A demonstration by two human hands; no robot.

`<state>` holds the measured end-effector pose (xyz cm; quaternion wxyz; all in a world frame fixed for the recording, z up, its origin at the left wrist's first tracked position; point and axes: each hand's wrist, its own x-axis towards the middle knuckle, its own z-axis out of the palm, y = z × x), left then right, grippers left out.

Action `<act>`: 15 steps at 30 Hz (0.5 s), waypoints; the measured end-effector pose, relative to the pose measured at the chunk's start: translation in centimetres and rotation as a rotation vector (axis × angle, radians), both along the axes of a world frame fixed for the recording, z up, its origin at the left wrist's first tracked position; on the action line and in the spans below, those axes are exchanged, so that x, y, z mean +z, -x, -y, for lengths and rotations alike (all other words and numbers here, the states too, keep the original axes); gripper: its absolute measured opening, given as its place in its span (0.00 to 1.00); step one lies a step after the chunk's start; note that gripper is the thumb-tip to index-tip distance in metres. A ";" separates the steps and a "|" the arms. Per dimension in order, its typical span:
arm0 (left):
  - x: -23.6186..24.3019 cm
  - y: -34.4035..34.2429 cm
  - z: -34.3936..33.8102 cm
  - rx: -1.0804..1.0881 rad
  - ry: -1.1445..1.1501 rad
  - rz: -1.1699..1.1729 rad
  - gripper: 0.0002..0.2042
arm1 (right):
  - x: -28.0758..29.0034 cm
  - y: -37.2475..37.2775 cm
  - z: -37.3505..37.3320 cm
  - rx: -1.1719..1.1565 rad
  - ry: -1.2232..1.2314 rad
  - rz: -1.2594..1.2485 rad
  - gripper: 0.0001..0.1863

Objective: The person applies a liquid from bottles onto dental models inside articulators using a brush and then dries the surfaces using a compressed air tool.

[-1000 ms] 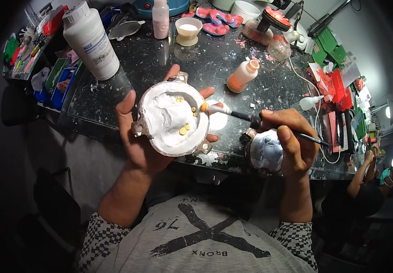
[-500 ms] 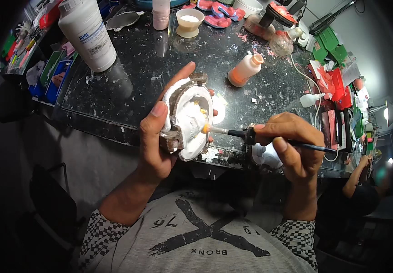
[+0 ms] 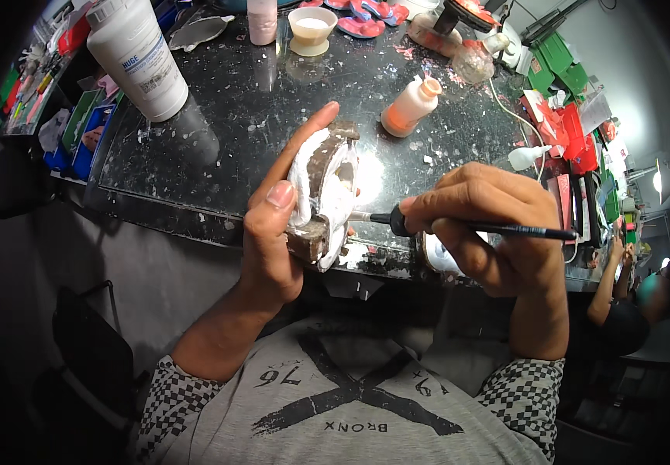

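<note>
White plaster dental mould in a rough brown metal ring (image 3: 324, 174) is up in your L hand (image 3: 270, 244), over the near edge of the glossy black speckled bench (image 3: 168, 155), tipped almost on edge w/ its hollow facing right. Your L hand is cupped round it from the left, thumb on the near side, a finger stretched up the far side. Your R hand (image 3: 494, 198) has a narrow pinch on the thin black-handled brush w/ pale metal collar (image 3: 380, 218), handle pointing right; its tip's prob. against the mould's right face, hard to see at this angle.

Under & behind your R hand sits a 2nd round white plaster piece (image 3: 441, 257), partly hidden. Beyond, mid-bench: small translucent btl w/ orange liquid (image 3: 410, 110), upright. Far left: big white plastic btl w/ blue print (image 3: 139, 66). Far centre: pale translucent cup w/ white contents (image 3: 311, 32), next to a clear btl of pink stuff (image 3: 262, 22). Right: white squeeze btl (image 3: 525, 158), lying down.
</note>
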<state>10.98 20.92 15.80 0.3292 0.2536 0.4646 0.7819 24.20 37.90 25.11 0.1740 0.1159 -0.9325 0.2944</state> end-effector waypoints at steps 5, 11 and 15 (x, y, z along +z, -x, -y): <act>-0.8 0.2 0.4 -0.094 -0.165 -0.015 0.38 | 0.3 0.4 0.6 -0.019 0.002 -0.025 0.08; -0.7 -0.1 0.1 -0.019 -0.163 -0.079 0.39 | 1.1 1.0 0.3 -0.074 -0.083 0.061 0.08; -0.6 -0.1 0.2 -0.014 -0.142 -0.080 0.39 | 0.6 1.4 0.1 0.042 -0.057 -0.061 0.04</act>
